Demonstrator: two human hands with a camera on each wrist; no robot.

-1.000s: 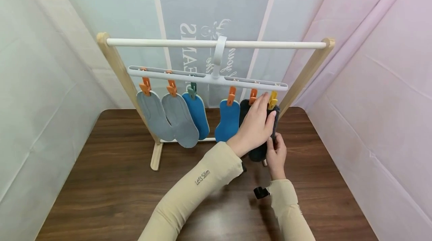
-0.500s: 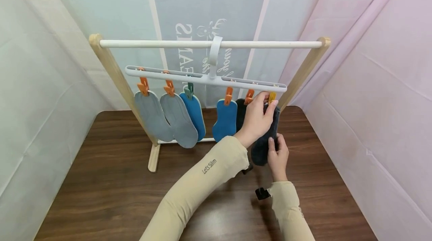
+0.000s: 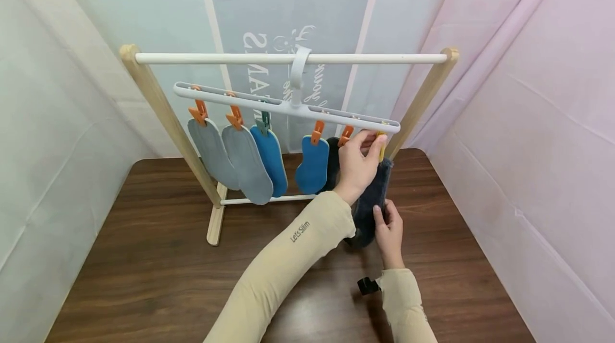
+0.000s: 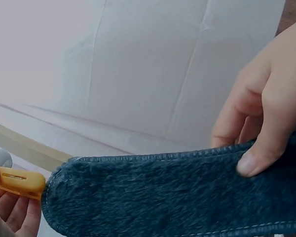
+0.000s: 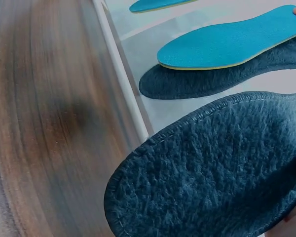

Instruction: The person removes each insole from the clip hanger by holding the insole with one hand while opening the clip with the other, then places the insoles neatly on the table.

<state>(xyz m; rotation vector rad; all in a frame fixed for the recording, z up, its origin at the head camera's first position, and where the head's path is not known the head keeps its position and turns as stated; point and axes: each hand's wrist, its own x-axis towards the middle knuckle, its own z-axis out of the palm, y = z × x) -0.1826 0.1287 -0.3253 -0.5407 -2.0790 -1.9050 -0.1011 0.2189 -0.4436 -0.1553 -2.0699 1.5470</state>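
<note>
My left hand [image 3: 357,167] pinches a yellow clip [image 3: 382,152] at the right end of the grey hanger [image 3: 351,117]. Below it my right hand [image 3: 390,233] grips the side edge of a dark fuzzy insole [image 3: 373,201], thumb on the plush face. In the left wrist view, the insole's rounded end [image 4: 64,197] lies right at the clip's tip [image 4: 37,185]; whether the clip still bites it, I cannot tell. Another dark insole [image 5: 177,84] hangs behind a blue insole [image 5: 227,44] in the right wrist view.
Two grey insoles [image 3: 246,164] and a blue insole [image 3: 270,159] hang from orange clips [image 3: 235,118] and a green clip [image 3: 262,123] at left. The hanger hooks over the white rod [image 3: 216,58] of a wooden rack [image 3: 160,119], standing on a brown table [image 3: 144,279].
My left hand has shifted from beside the dark insole's top onto the yellow clip. The insole and my right hand have come lower, and the hanger tilts more, right end down.
</note>
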